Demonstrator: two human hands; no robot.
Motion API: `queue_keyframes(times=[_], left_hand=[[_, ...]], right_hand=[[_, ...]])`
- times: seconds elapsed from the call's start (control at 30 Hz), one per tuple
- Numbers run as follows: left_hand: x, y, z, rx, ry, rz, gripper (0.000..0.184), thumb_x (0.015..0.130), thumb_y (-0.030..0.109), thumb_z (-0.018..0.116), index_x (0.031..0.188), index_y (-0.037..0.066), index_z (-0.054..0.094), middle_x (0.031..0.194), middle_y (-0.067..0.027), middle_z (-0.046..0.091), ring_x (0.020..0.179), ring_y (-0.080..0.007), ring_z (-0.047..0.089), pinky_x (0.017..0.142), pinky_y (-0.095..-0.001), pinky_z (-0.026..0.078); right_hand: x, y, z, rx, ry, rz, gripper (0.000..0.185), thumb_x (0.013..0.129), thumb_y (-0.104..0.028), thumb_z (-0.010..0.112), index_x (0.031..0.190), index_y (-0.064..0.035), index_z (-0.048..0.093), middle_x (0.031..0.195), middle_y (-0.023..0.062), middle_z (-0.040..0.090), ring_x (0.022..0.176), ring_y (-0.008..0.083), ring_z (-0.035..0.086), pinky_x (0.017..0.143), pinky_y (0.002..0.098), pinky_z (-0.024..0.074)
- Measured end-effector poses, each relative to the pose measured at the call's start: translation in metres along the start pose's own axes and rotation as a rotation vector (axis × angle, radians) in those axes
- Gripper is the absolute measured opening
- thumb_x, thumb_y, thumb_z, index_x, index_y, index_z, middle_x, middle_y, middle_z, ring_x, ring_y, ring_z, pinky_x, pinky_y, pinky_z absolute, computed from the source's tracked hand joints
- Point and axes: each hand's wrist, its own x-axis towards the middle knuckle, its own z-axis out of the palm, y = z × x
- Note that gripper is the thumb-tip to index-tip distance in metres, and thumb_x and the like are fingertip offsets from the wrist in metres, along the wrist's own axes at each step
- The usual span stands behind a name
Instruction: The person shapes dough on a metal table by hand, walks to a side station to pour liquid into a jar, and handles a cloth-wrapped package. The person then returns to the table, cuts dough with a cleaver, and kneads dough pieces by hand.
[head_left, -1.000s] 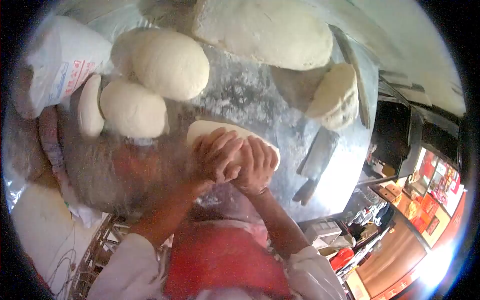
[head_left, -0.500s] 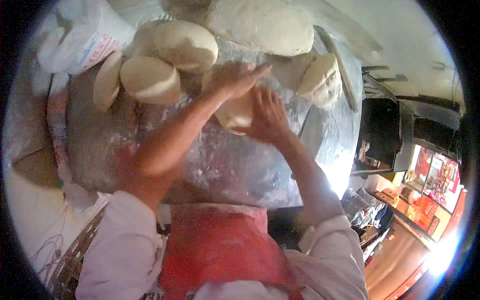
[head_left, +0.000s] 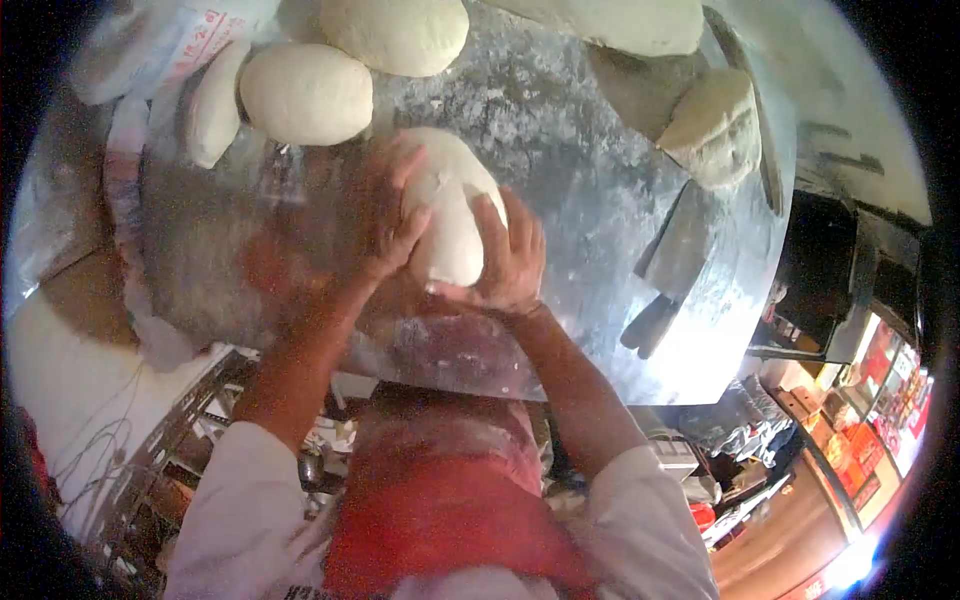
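Note:
A smooth, elongated piece of dough (head_left: 445, 200) is between my two hands on the floured metal tabletop (head_left: 570, 130). My left hand (head_left: 392, 225) grips its left side, slightly blurred, with the thumb on the near part of the dough. Around its right and near side curls my right hand (head_left: 512, 255), thumb laid against the dough. Both hands are closed on this one piece. Beyond them lie a rounded dough lump (head_left: 305, 95), a larger one (head_left: 395, 30) and a narrow one (head_left: 213, 105).
At the far side rests a big dough mass (head_left: 630, 20). A cut dough piece (head_left: 712, 130) sits to the right. Nearer me lies a flat-bladed tool (head_left: 680, 245) with a dark handle (head_left: 650, 325). A printed white bag (head_left: 205, 35) stands at the far left.
My hands have come nearer my body with the dough. The left hand no longer crosses over its far end but holds its left side. The view has shifted.

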Motion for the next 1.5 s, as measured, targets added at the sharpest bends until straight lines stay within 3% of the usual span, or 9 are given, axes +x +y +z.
queue_keyframes(times=[0.17, 0.23, 0.3, 0.37, 0.43, 0.63, 1.0, 1.37, 1.5], left_hand=[[0.021, -0.014, 0.011, -0.016, -0.132, -0.272, 0.070, 0.098, 0.055, 0.056, 0.152, 0.012, 0.047, 0.159, -0.0178, 0.042, 0.146, -0.0352, 0.038, 0.123, -0.0458, 0.028], [0.065, 0.031, -0.008, -0.612, -0.150, -0.906, 0.065, 0.098, 0.052, 0.059, 0.148, 0.012, 0.054, 0.155, -0.0155, 0.049, 0.143, -0.0367, 0.043, 0.121, -0.0470, 0.032], [0.069, 0.079, -0.012, -0.163, -0.403, -0.526, 0.048, 0.099, 0.040, 0.058, 0.130, 0.004, 0.067, 0.135, -0.0205, 0.065, 0.129, -0.0393, 0.055, 0.112, -0.0469, 0.041], [0.019, 0.121, 0.006, -0.212, 0.005, -0.243, 0.045, 0.095, 0.036, 0.063, 0.131, 0.009, 0.066, 0.137, -0.0193, 0.062, 0.132, -0.0385, 0.052, 0.112, -0.0513, 0.041], [-0.026, 0.162, 0.015, -0.036, -0.011, 0.099, 0.048, 0.091, 0.035, 0.067, 0.133, 0.013, 0.063, 0.140, -0.0172, 0.059, 0.137, -0.0381, 0.047, 0.116, -0.0556, 0.036], [-0.072, 0.161, 0.097, 0.009, -0.174, 0.057, 0.058, 0.090, 0.042, 0.068, 0.139, 0.013, 0.058, 0.144, -0.0179, 0.053, 0.140, -0.0378, 0.043, 0.124, -0.0559, 0.023], [-0.044, 0.193, 0.051, -0.073, -0.325, -0.134, 0.047, 0.081, 0.039, 0.076, 0.120, 0.015, 0.070, 0.132, -0.0134, 0.056, 0.122, -0.0389, 0.051, 0.102, -0.0531, 0.046], [-0.130, 0.010, -0.114, -0.139, -0.093, -0.252, 0.050, 0.082, 0.031, 0.076, 0.126, 0.010, 0.071, 0.136, -0.0171, 0.056, 0.126, -0.0392, 0.050, 0.110, -0.0511, 0.041], [-0.224, -0.071, -0.178, 0.154, 0.041, -0.213, 0.054, 0.092, 0.042, 0.065, 0.130, 0.004, 0.065, 0.130, -0.0207, 0.061, 0.128, -0.0397, 0.052, 0.109, -0.0533, 0.043]], right_hand=[[0.026, -0.002, -0.026, 0.176, -0.087, 0.164, 0.103, 0.073, -0.079, 0.071, 0.143, -0.0058, 0.055, 0.141, 0.0275, 0.052, 0.121, 0.0465, 0.056, 0.100, 0.0579, 0.0476], [0.053, -0.003, -0.069, 0.402, -0.503, 0.442, 0.102, 0.073, -0.075, 0.074, 0.143, -0.0044, 0.053, 0.139, 0.0276, 0.054, 0.123, 0.0465, 0.055, 0.103, 0.0565, 0.0475], [0.046, -0.019, -0.116, 0.364, -0.456, 0.361, 0.097, 0.074, -0.071, 0.077, 0.140, -0.0035, 0.054, 0.138, 0.0277, 0.055, 0.124, 0.0471, 0.054, 0.105, 0.0545, 0.0470], [0.000, -0.041, -0.160, 0.250, -0.232, 0.261, 0.096, 0.075, -0.070, 0.077, 0.140, -0.0039, 0.055, 0.139, 0.0279, 0.054, 0.125, 0.0470, 0.054, 0.105, 0.0545, 0.0461], [-0.064, -0.032, -0.169, 0.015, -0.148, 0.139, 0.097, 0.076, -0.072, 0.075, 0.142, -0.0047, 0.054, 0.139, 0.0283, 0.053, 0.124, 0.0466, 0.054, 0.105, 0.0554, 0.0456], [-0.177, 0.021, -0.120, -0.001, -0.015, 0.284, 0.105, 0.079, -0.078, 0.069, 0.149, -0.0033, 0.047, 0.146, 0.0294, 0.047, 0.130, 0.0476, 0.048, 0.106, 0.0576, 0.0427], [-0.198, -0.027, -0.088, 0.054, 0.228, 0.413, 0.101, 0.078, -0.061, 0.078, 0.150, 0.0009, 0.044, 0.149, 0.0295, 0.043, 0.135, 0.0463, 0.046, 0.110, 0.0559, 0.0424], [-0.103, -0.186, 0.058, 0.065, 0.027, 0.298, 0.099, 0.076, -0.070, 0.075, 0.148, -0.0071, 0.051, 0.149, 0.0301, 0.045, 0.129, 0.0476, 0.050, 0.105, 0.0597, 0.0433], [-0.080, -0.245, 0.123, 0.054, -0.142, 0.137, 0.094, 0.076, -0.073, 0.072, 0.144, -0.0106, 0.057, 0.148, 0.0284, 0.047, 0.131, 0.0486, 0.049, 0.106, 0.0587, 0.0436]])
